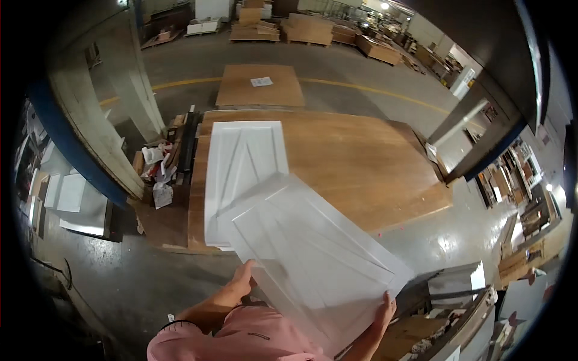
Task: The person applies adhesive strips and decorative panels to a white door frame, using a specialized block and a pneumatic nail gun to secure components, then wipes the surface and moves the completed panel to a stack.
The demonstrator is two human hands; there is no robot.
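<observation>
A large white molded panel (313,253), with raised lines running across it, is held tilted in front of my body. My left hand (244,280) grips its left edge, and my right hand (385,308) is closed on its right edge near the corner. The fingers of both hands are partly hidden beneath it. Another white panel (244,156) with similar diagonal lines lies on the wooden work table (349,162). The held panel's far corner overlaps the near part of that one; I cannot tell whether they touch.
Beyond the table stands a brown board stack (259,90) with a paper on top. Pale posts (102,120) rise at the left, beside scraps and wrappers (159,162). Boards and offcuts (445,307) stand close on my right. Pallets of panels (307,29) line the far floor.
</observation>
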